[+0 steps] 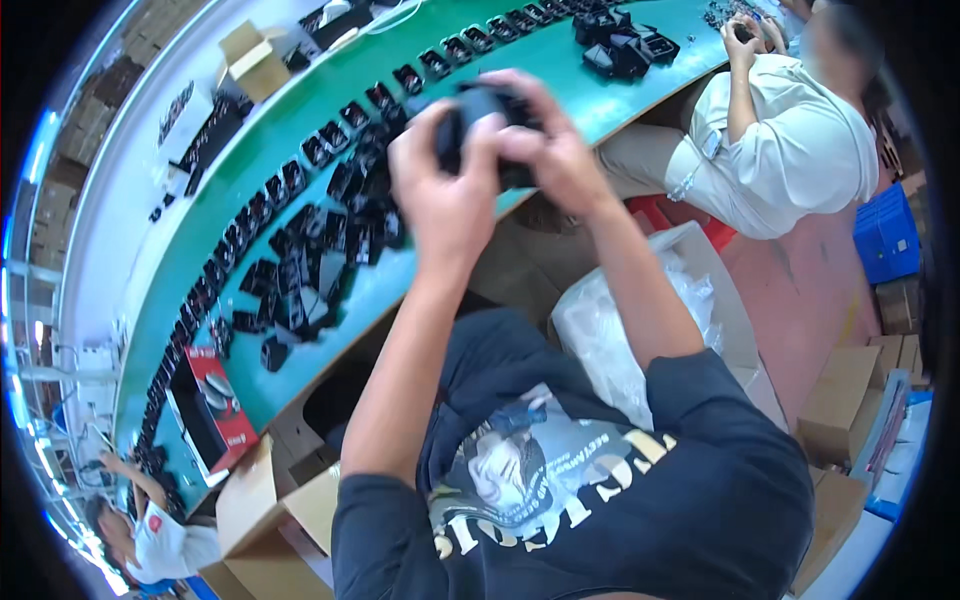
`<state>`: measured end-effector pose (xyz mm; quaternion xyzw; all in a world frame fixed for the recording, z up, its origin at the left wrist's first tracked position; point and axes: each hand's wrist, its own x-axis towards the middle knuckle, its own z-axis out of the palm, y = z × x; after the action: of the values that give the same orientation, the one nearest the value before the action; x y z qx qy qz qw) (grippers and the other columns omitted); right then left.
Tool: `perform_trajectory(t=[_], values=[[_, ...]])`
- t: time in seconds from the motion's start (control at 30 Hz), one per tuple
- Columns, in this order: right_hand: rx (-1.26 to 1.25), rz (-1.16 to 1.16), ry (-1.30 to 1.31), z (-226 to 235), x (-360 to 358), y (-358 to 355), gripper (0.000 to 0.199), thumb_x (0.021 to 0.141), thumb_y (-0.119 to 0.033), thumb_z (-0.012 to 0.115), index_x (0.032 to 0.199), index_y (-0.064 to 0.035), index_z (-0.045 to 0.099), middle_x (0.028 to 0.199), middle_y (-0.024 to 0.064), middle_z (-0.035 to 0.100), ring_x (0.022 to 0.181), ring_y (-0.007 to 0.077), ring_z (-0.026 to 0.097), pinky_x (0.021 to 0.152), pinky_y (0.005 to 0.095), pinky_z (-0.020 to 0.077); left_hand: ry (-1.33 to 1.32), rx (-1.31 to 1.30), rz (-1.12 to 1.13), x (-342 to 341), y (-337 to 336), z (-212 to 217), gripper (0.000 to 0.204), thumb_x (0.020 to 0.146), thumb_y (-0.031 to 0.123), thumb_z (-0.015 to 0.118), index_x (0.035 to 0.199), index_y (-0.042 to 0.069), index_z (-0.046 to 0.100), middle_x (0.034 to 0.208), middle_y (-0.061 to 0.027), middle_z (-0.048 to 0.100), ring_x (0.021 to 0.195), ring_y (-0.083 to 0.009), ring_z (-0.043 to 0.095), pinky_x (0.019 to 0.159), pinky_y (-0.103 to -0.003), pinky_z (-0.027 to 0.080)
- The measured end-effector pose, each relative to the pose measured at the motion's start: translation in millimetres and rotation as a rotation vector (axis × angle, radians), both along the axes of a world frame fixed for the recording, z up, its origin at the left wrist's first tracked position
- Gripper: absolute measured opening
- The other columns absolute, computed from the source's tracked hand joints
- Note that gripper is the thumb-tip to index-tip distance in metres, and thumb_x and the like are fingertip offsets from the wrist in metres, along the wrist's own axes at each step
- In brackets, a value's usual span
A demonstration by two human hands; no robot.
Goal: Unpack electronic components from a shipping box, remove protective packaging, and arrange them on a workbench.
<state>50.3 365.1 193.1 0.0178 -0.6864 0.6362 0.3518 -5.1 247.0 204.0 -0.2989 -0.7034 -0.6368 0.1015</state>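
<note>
Both my hands are raised over the near edge of the green bench, holding one black plastic part [480,104] between them. My left hand [446,180] has its fingers wrapped round the part's left side. Around its right side curls my right hand [550,145], and both thumbs press on the near face. Motion blur and the fingers hide the part's details, so its exact kind cannot be made out. Just beyond and left of my hands lies a loose heap of similar black plastic parts [310,265] on the bench.
A long curved row of black parts [325,143] runs along the green bench [240,345]. Another black heap [625,48] lies farther right. A red box [215,405] sits near-left. Clear plastic bags [620,330] fill a container beside me. Co-workers [770,130] sit right and far left.
</note>
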Motion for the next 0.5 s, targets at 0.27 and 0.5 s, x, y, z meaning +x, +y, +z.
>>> perform_trajectory(t=[0.27, 0.5], values=[[-0.168, -0.463, 0.048, -86, -49, 149, 0.053, 0.08, -0.024, 0.068, 0.13, -0.0161, 0.052, 0.119, 0.013, 0.059, 0.1, 0.0255, 0.057, 0.087, 0.0337, 0.0486, -0.157, -0.249, -0.731, -114, 191, -42, 0.045, 0.08, 0.029, 0.07, 0.118, 0.007, 0.061, 0.098, -0.014, 0.064, 0.09, -0.0241, 0.061, 0.083, -0.031, 0.049], [0.168, -0.625, -0.117, -113, -63, 159, 0.06, 0.076, -0.023, 0.075, 0.131, -0.0159, 0.051, 0.122, 0.0146, 0.055, 0.108, 0.0299, 0.055, 0.091, 0.0359, 0.0467, 0.039, -0.536, -0.71, -146, 205, -69, 0.049, 0.079, 0.029, 0.07, 0.122, 0.008, 0.059, 0.107, -0.015, 0.062, 0.098, -0.0263, 0.06, 0.086, -0.032, 0.048]])
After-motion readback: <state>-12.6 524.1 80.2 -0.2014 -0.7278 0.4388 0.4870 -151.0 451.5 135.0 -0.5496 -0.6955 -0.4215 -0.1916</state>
